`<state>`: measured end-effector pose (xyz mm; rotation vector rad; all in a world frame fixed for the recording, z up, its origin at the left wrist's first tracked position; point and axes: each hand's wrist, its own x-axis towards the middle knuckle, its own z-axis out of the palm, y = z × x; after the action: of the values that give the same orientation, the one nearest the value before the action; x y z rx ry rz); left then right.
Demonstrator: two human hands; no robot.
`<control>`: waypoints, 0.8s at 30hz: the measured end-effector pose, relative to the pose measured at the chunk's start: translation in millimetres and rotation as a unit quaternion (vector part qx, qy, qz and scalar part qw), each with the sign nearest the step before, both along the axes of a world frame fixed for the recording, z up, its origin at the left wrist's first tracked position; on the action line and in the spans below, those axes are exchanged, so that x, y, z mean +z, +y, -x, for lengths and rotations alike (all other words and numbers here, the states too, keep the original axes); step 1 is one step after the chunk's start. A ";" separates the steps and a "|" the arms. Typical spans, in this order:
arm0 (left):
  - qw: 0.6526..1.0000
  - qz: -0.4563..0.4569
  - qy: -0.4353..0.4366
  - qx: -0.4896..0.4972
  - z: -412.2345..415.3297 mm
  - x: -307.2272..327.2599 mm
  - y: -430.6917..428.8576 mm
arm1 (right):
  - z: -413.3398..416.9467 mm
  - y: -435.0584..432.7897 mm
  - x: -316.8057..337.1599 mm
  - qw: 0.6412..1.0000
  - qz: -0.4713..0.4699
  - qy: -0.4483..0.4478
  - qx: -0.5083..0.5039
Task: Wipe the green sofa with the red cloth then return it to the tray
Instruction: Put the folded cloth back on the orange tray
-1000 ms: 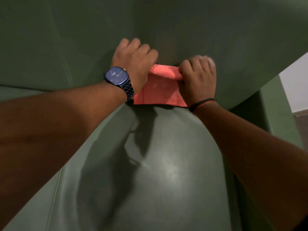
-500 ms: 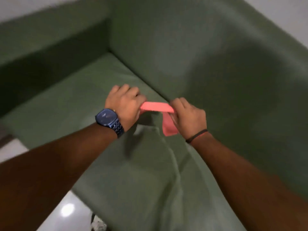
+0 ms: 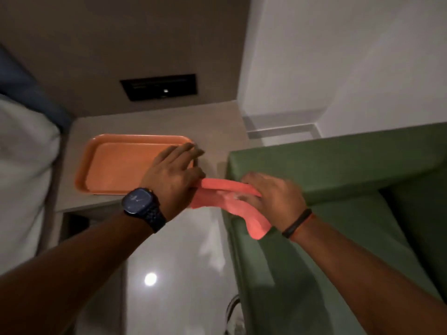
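Cloth (image 3: 232, 201): red, soft, light, limp. Pinched at both ends by left hand (image 3: 173, 176) and right hand (image 3: 273, 201); middle sags. Tray (image 3: 108, 165) lies just beyond left hand. Best gripped bunched.

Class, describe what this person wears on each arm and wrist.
Both forearms are bare, no sleeves in view. The left wrist carries a wristwatch with a dark blue squarish face and dark link bracelet. The right wrist has a thin black band edged with a red thread.
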<state>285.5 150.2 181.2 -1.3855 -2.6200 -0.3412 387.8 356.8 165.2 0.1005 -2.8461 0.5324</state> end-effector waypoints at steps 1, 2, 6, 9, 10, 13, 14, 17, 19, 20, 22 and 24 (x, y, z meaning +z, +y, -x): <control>1.000 0.020 -0.001 0.021 20.8 -1.7 -11.3 | 29.7 -8.2 -3.0 0.999 0.020 -0.024 0.020; 0.998 0.034 0.006 0.043 42.2 -2.7 -21.8 | 59.1 -16.8 -4.7 0.997 0.038 -0.047 0.044; 0.990 0.040 0.063 0.119 122.0 -4.9 -52.7 | 160.1 -48.0 -15.8 0.993 0.060 -0.024 0.094; 0.980 0.023 0.094 0.175 164.1 -22.0 -77.9 | 208.8 -75.1 -35.6 0.993 0.026 0.074 0.085; 0.978 0.019 0.100 0.180 174.1 -32.2 -85.3 | 221.6 -84.3 -46.3 0.991 0.023 0.101 0.080; 0.982 0.030 0.082 0.167 195.6 -80.2 -109.2 | 249.1 -110.0 -96.0 0.991 0.011 0.110 0.078; 0.983 0.042 0.071 0.163 199.7 -98.3 -118.1 | 253.0 -116.9 -112.6 0.993 -0.001 0.080 0.089; 0.969 0.181 -0.083 0.146 205.5 -158.4 -146.6 | 251.8 -142.0 -174.1 0.978 -0.074 -0.125 0.149; 0.922 0.303 -0.192 0.148 201.2 -195.5 -165.0 | 240.6 -155.2 -207.2 0.948 -0.118 -0.253 0.151; 0.912 0.307 -0.219 0.160 201.5 -212.2 -171.6 | 234.5 -160.8 -219.6 0.949 -0.115 -0.262 0.129; 0.933 0.219 -0.228 0.173 206.6 -230.8 -174.0 | 234.1 -168.7 -233.1 0.974 -0.080 -0.200 0.073; 0.956 0.156 -0.200 0.147 217.0 -240.8 -166.8 | 245.8 -175.1 -240.6 0.984 -0.063 -0.158 0.046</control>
<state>68.5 -16.6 -59.5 -1.0611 -3.2807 -0.1881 142.0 181.8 -75.4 0.1871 -3.1986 0.4164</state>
